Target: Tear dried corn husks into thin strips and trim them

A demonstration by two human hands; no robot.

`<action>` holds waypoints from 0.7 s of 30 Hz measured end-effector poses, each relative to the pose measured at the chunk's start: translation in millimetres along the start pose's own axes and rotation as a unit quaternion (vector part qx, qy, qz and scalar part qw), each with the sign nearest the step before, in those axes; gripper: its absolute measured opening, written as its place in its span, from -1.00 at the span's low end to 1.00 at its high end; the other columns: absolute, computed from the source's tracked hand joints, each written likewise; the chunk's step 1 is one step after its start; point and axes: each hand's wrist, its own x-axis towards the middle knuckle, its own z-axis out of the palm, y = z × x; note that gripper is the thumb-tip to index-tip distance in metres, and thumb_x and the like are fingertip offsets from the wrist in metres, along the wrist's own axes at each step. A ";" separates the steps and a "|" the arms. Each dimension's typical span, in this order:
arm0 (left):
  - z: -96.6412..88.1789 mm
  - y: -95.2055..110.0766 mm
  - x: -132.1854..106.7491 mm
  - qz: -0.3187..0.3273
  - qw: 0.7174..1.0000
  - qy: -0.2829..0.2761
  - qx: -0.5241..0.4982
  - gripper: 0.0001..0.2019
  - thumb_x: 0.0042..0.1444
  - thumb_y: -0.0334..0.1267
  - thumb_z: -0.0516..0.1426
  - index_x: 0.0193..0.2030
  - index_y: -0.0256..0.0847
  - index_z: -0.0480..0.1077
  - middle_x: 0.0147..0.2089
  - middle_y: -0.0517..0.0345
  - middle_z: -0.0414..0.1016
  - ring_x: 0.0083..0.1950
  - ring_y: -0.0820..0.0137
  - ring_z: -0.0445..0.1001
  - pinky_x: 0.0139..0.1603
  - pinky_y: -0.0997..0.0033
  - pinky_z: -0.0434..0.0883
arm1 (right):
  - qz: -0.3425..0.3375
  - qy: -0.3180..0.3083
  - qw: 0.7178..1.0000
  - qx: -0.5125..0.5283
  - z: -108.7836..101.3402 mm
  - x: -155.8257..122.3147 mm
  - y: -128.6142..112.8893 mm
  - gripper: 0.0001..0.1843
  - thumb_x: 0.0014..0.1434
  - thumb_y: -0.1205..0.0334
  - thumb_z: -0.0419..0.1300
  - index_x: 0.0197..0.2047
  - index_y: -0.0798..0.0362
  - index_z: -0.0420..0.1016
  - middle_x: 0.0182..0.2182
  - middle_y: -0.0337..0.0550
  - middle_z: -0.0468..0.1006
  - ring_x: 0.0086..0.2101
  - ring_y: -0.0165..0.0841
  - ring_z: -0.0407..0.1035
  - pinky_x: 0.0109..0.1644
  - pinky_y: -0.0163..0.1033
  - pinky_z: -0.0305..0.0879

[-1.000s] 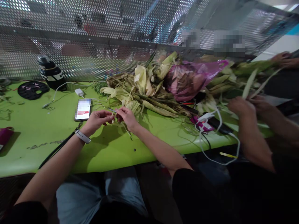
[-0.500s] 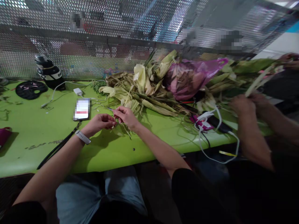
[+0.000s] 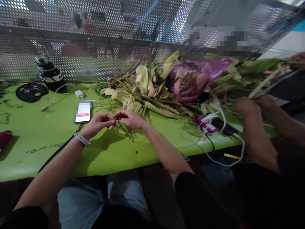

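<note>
My left hand [image 3: 100, 124] and my right hand [image 3: 130, 119] meet above the green table, with thumbs and fingertips pinched together. Between them is a small pale strip of corn husk [image 3: 111, 127], partly hidden by the fingers. Thin shreds of husk [image 3: 125, 131] lie just below my right hand. A slim grey pointed thing [image 3: 111, 111] rests on the table beyond the fingertips; its kind is unclear. The large heap of dried corn husks [image 3: 152, 95] spreads behind my hands. A phone [image 3: 83, 113] with a lit screen lies left of my left hand.
A pink plastic bag [image 3: 188, 82] sits against the husks. White cables [image 3: 224, 122] and a dark power bank [image 3: 221, 125] lie to the right, beside a co-worker's hands [image 3: 247, 106] gripping husk strips. A black bottle [image 3: 50, 74] leans at the back left near a dark palette-shaped thing [image 3: 30, 92].
My left hand has risen slightly, and its fingertips now meet those of my right hand. The right hand has turned and shifted a little to the right.
</note>
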 end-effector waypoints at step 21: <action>-2.0 -1.2 0.9 0.021 0.994 -0.023 -0.108 -0.79 0.00 -0.19 0.33 -0.36 -0.27 0.46 -0.43 0.20 0.51 -0.40 0.52 0.44 -0.33 0.51 0.34 | -0.038 -0.082 0.996 -0.020 0.5 -3.5 -0.7 -0.85 0.14 0.31 0.21 -0.19 0.13 0.43 -0.28 -0.16 0.54 -0.28 -0.45 0.41 -0.09 -0.22 0.35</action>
